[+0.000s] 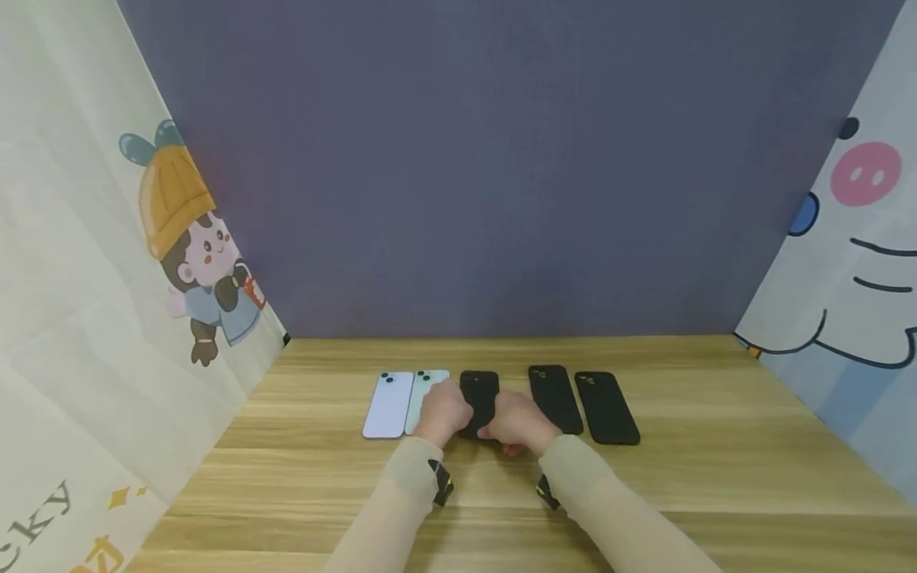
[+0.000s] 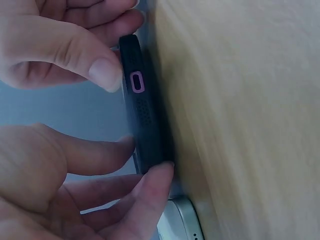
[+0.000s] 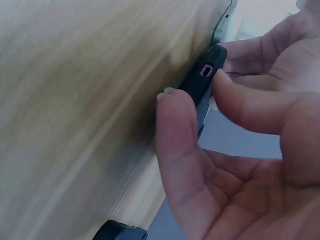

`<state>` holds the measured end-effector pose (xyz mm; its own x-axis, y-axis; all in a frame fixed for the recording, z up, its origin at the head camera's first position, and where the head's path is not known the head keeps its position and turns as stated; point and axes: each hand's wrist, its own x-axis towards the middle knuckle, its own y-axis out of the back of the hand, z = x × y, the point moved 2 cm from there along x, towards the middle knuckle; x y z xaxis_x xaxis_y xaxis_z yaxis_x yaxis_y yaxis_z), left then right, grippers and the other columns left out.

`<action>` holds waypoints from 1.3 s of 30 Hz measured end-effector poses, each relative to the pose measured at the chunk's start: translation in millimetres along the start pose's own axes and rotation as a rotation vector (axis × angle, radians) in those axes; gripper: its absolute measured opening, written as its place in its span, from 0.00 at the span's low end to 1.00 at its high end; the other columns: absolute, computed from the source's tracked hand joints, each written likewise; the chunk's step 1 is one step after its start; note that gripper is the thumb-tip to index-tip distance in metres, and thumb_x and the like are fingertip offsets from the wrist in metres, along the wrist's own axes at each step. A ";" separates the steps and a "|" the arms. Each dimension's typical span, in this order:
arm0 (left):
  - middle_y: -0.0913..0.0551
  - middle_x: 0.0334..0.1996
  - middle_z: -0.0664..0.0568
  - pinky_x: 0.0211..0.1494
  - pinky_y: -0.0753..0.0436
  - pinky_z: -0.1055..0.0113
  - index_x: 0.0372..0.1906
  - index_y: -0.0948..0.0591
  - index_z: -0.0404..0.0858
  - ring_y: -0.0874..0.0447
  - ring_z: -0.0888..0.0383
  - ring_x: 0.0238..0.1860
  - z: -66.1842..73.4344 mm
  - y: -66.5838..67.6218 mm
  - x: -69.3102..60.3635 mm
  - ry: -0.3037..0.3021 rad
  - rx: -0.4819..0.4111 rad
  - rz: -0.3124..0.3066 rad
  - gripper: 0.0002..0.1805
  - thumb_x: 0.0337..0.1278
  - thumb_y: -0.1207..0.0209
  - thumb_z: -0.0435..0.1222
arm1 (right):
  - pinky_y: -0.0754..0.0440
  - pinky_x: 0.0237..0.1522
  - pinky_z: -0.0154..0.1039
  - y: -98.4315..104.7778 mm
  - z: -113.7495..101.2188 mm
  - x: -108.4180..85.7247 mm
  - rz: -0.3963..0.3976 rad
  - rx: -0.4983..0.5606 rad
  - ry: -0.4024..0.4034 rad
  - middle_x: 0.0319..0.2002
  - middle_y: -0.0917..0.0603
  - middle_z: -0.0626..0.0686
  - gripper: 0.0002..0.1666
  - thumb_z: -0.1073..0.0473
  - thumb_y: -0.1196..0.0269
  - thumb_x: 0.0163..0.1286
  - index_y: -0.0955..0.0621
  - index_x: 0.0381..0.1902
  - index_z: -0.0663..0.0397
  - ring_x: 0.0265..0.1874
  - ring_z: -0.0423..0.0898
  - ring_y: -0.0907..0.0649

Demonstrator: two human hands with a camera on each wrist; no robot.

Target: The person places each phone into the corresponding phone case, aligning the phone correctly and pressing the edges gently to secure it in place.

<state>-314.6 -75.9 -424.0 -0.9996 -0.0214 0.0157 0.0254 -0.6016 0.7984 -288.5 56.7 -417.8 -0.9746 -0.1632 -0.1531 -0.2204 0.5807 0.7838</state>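
Observation:
Both hands hold a phone in a black case (image 1: 478,391) at the middle of the row on the table. The case's bottom end (image 2: 145,115) shows a charging port with a pinkish-purple rim. My left hand (image 1: 444,408) pinches one lower corner between thumb and fingers. At the opposite side, my right hand (image 1: 517,418) has its thumb against the case edge (image 3: 202,82) and its fingers curled about it. Left of the held phone lies a mint phone (image 1: 415,408), partly behind my left hand. The far fingertips are hidden in the head view.
A pale lavender phone (image 1: 388,407) lies beside the mint one. To the right lie two black phones or cases, a nearer one (image 1: 555,398) and an outer one (image 1: 607,408). A dark panel (image 1: 501,175) rises behind the wooden table (image 1: 702,446), with printed cloths at both sides.

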 end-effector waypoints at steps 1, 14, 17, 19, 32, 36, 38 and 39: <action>0.19 0.28 0.39 0.30 0.17 0.57 0.38 0.19 0.23 0.20 0.48 0.27 0.6 -0.1 0.0 -0.004 0.011 0.008 0.12 0.46 0.35 0.25 | 0.17 0.18 0.39 -0.7 -0.9 0.0 0.001 -0.012 0.004 0.16 0.21 0.54 0.15 0.59 0.27 0.64 0.22 0.32 0.62 0.13 0.47 0.19; 0.18 0.29 0.37 0.29 0.18 0.58 0.41 0.19 0.24 0.19 0.47 0.27 6.8 -1.2 -1.8 -0.044 0.079 -0.026 0.16 0.46 0.31 0.29 | 0.19 0.20 0.36 -5.6 -2.8 1.5 0.030 -0.161 0.036 0.10 0.23 0.50 0.18 0.61 0.26 0.62 0.22 0.17 0.56 0.11 0.45 0.18; 0.18 0.28 0.38 0.29 0.18 0.58 0.39 0.18 0.25 0.19 0.48 0.27 8.0 -1.4 -2.7 -0.035 0.082 -0.030 0.15 0.47 0.31 0.31 | 0.19 0.20 0.36 -5.1 -2.7 0.4 0.023 -0.161 0.039 0.12 0.23 0.51 0.18 0.60 0.26 0.62 0.21 0.18 0.55 0.12 0.45 0.18; 0.18 0.27 0.39 0.29 0.18 0.59 0.37 0.18 0.26 0.20 0.48 0.27 7.9 -1.8 -3.1 -0.025 0.082 -0.024 0.13 0.47 0.31 0.32 | 0.19 0.20 0.36 -4.2 -3.3 -0.4 0.018 -0.161 0.033 0.14 0.22 0.51 0.17 0.60 0.26 0.62 0.21 0.19 0.55 0.13 0.46 0.18; 0.19 0.26 0.40 0.26 0.19 0.57 0.35 0.19 0.27 0.21 0.48 0.25 10.3 -5.8 -8.2 -0.054 0.085 0.021 0.11 0.44 0.31 0.28 | 0.22 0.23 0.40 -4.0 -3.3 0.2 0.059 -0.266 0.063 0.23 0.21 0.50 0.14 0.56 0.25 0.60 0.18 0.24 0.55 0.19 0.46 0.21; 0.19 0.25 0.40 0.25 0.19 0.58 0.34 0.19 0.27 0.20 0.49 0.25 12.0 -3.4 -10.9 -0.100 0.115 0.040 0.11 0.48 0.31 0.31 | 0.23 0.24 0.41 -6.0 -4.2 0.5 0.059 -0.303 0.086 0.23 0.21 0.50 0.11 0.57 0.26 0.61 0.18 0.26 0.54 0.21 0.47 0.22; 0.18 0.26 0.39 0.26 0.19 0.59 0.34 0.18 0.27 0.20 0.48 0.26 12.3 -1.0 -11.3 -0.120 0.128 0.037 0.12 0.48 0.31 0.31 | 0.23 0.23 0.41 -6.7 -4.7 1.0 0.056 -0.308 0.085 0.24 0.22 0.49 0.11 0.57 0.26 0.61 0.18 0.26 0.55 0.20 0.46 0.23; 0.18 0.26 0.39 0.27 0.19 0.59 0.35 0.18 0.26 0.20 0.48 0.26 12.3 0.4 -11.3 -0.127 0.134 0.030 0.12 0.47 0.31 0.31 | 0.23 0.23 0.41 -6.8 -4.9 1.3 0.054 -0.306 0.082 0.23 0.21 0.49 0.11 0.57 0.27 0.61 0.18 0.27 0.55 0.20 0.46 0.23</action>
<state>-303.4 -66.0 -416.5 -0.9917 0.0681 0.1094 0.0623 -0.4899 0.8695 -288.0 48.6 -420.4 -0.9756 -0.2092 -0.0671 -0.1342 0.3253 0.9360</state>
